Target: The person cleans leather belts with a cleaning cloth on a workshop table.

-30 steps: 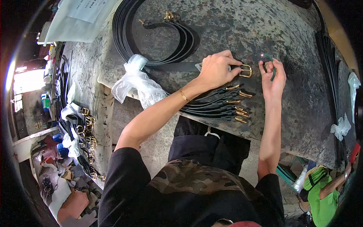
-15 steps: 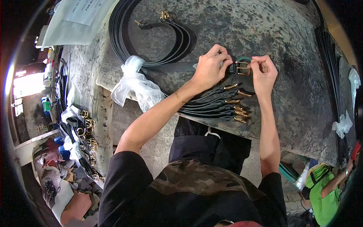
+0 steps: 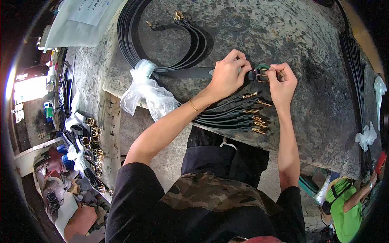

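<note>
Your left hand (image 3: 229, 75) has its grip closed on the black belt (image 3: 186, 73), with the fingertips pinching the strap just behind the gold buckle (image 3: 261, 75). Your right hand (image 3: 282, 83) meets it from the other side in a narrow pinch, thumb and forefinger on the buckle's metal. A green band (image 3: 263, 66) arcs over the top of the buckle between your two hands. I cannot tell which fingers carry it.

The belt lies flat on the mottled bench (image 3: 263, 28), and its strap runs away to your left towards a crumpled plastic bag (image 3: 146, 91) at the bench edge. Just below your hands, nearer your body, a row of black belt ends with gold buckles (image 3: 249, 113) lies side by side. Farther up the bench sits a coil of black belts (image 3: 162, 36). More black straps (image 3: 351, 52) run along the right edge.

On your far left, a lower surface holds a pile of buckled straps (image 3: 91, 135). At the lower right, another person in a green top (image 3: 344, 200) is partly in view.
</note>
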### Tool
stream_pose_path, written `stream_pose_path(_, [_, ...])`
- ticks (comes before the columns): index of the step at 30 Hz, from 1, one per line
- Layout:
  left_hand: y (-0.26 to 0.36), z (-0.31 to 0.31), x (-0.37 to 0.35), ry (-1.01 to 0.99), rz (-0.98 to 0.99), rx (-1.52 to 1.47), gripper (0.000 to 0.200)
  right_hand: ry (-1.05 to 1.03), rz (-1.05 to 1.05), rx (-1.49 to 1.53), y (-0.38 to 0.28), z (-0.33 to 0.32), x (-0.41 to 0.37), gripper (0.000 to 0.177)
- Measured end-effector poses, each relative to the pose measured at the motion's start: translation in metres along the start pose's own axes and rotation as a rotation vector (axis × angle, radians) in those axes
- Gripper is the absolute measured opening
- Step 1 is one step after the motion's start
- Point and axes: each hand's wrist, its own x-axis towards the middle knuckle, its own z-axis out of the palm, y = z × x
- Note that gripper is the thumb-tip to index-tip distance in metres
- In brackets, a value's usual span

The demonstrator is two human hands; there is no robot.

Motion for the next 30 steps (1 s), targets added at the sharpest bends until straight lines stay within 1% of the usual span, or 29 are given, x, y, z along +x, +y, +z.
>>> stream_pose_path(5, [0.0, -0.001, 0.0, -0.007, 0.01, 0.004, 0.006, 0.001, 0.027, -0.026, 0.0, 0.0, -0.001, 0.004])
stream_pose_path(8, [0.001, -0.002, 0.0, -0.008, -0.011, -0.007, 0.006, 0.014, -0.011, -0.058, 0.003, 0.001, -0.001, 0.004])
stream_pose_path(10, [0.001, -0.002, 0.0, 0.002, -0.013, -0.032, 0.008, 0.017, -0.003, 0.064, 0.005, 0.001, 0.0, 0.003])
stream_pose_path(11, [0.0, -0.002, 0.0, 0.011, -0.016, -0.057, 0.009, 0.017, -0.004, 0.064, 0.003, 0.0, 0.002, 0.003])
stream_pose_path(13, [-0.006, -0.006, 0.002, -0.015, 0.02, -0.098, 0.012, 0.075, 0.123, 0.264, -0.004, -0.002, 0.006, 0.004])
stream_pose_path(14, [-0.009, -0.009, 0.002, -0.042, 0.055, -0.138, 0.015, 0.052, 0.132, 0.334, -0.002, -0.006, 0.008, 0.004])
stream_pose_path(15, [-0.006, -0.012, 0.002, -0.042, 0.055, -0.136, 0.015, 0.051, 0.131, 0.336, 0.001, -0.008, 0.01, 0.004])
stream_pose_path(17, [0.0, -0.017, 0.0, -0.088, 0.158, -0.018, 0.025, 0.052, 0.191, 0.514, 0.007, -0.011, 0.012, 0.005])
stream_pose_path(18, [0.004, -0.021, 0.001, -0.088, 0.158, -0.016, 0.025, 0.045, 0.179, 0.573, 0.008, -0.013, 0.013, 0.005])
stream_pose_path(20, [0.012, -0.028, 0.002, -0.277, -0.028, -0.02, 0.029, 0.035, 0.202, 0.636, 0.009, -0.019, 0.016, 0.005])
stream_pose_path(21, [0.009, -0.026, 0.0, -0.275, -0.024, -0.019, 0.029, 0.027, 0.228, 0.697, 0.008, -0.02, 0.016, 0.006])
stream_pose_path(22, [0.002, -0.021, -0.003, -0.225, 0.037, -0.027, 0.029, 0.03, 0.224, 0.698, 0.006, -0.02, 0.016, 0.006])
stream_pose_path(23, [-0.003, -0.018, -0.005, -0.177, 0.097, -0.037, 0.028, 0.007, 0.186, 0.583, 0.002, -0.018, 0.014, 0.006])
stream_pose_path(24, [-0.003, -0.016, -0.006, -0.18, 0.1, -0.038, 0.028, -0.016, 0.15, 0.468, -0.001, -0.017, 0.011, 0.006])
stream_pose_path(25, [-0.003, -0.015, -0.006, -0.177, 0.085, -0.04, 0.027, -0.015, 0.151, 0.468, -0.001, -0.019, 0.009, 0.006])
stream_pose_path(27, [-0.004, -0.015, -0.008, -0.172, 0.071, -0.039, 0.025, -0.148, 0.087, 0.097, -0.003, -0.021, 0.006, 0.006])
stream_pose_path(28, [-0.004, -0.015, -0.008, -0.173, 0.078, -0.035, 0.026, -0.132, 0.054, 0.175, -0.005, -0.015, 0.004, 0.007])
stream_pose_path(30, [-0.003, -0.015, -0.007, -0.177, 0.086, -0.032, 0.026, -0.139, 0.043, 0.152, -0.002, -0.015, 0.004, 0.007])
